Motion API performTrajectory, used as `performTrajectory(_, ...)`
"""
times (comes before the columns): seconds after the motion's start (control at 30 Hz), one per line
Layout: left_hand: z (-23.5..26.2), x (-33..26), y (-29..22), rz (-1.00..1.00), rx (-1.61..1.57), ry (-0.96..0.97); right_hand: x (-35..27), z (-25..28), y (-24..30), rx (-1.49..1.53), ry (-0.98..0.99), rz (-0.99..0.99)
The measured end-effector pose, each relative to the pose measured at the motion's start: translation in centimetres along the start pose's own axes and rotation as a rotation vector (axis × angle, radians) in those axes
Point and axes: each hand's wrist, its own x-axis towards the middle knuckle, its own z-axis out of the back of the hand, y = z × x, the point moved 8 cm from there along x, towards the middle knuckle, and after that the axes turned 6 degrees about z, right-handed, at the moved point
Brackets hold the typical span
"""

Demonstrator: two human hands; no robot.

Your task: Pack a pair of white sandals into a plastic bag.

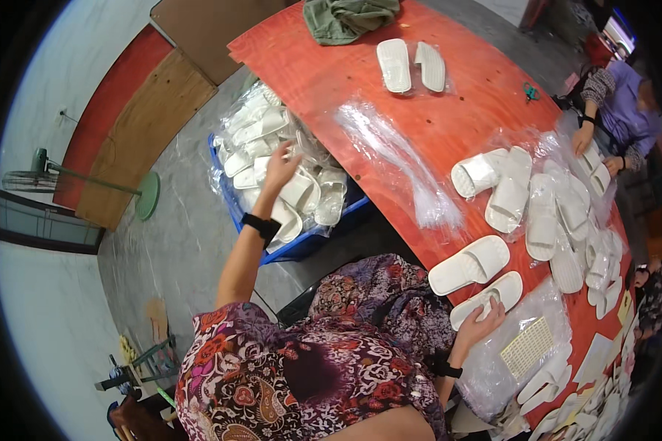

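Red tabletop (pixel 485 95) fills the right of my view, with gray floor (pixel 198 158) to its left. Judging by how things lie, the bagging is well along but unfinished: the blue crate (pixel 290 254) beside the table is heaped with white slippers (pixel 261 128), many showing clear plastic over them. Left to do, I'd say, are the two slippers at the near table edge, which look bare: the outer slipper (pixel 467 268) and the near slipper (pixel 509 287). Unused-looking clear bags (pixel 390 158) lie bunched mid-table, and more slippers (pixel 507 191) sit farther right, some amid plastic.

I see the left arm stretched forward, its hand (pixel 278 170) over the crate, fingers apart and half curled; I can't tell whether they touch a slipper. The right arm is bent low, its hand (pixel 485 322) on the near slipper, fingers against it; how firmly they close, I can't tell.
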Motion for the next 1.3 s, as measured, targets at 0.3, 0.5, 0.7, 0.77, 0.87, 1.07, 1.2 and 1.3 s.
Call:
performTrajectory(0.3,1.2,-1.8,8.4,0.342,0.063,-0.068,0.3,-1.9,4.2,0.105,0.105,0.019)
performTrajectory(0.5,-4.3,2.9,4.5,0.277,0.104,-0.16,1.0,-4.8,7.1,0.139,0.211,0.047)
performTrajectory(0.7,-5.2,6.7,8.9,0.388,0.081,-0.203,1.4,-5.9,9.0,0.149,0.278,0.114)
performTrajectory(0.77,-5.2,6.5,8.8,0.395,0.122,-0.147,1.2,-5.9,8.5,0.132,0.283,0.085)
performTrajectory(0.87,-2.7,4.8,11.5,0.401,0.04,-0.261,0.7,-6.2,8.1,0.096,0.294,0.099)
performTrajectory(1.07,4.9,0.0,19.4,0.497,-0.387,-0.342,0.6,-6.4,8.5,0.136,0.316,0.097)
performTrajectory(1.2,8.7,-1.7,23.4,0.731,-0.087,-0.465,0.0,-7.0,8.5,0.116,0.346,0.152)
performTrajectory(1.3,8.7,-2.0,24.5,0.921,-0.187,-0.438,-0.2,-7.5,8.2,0.158,0.375,0.107)
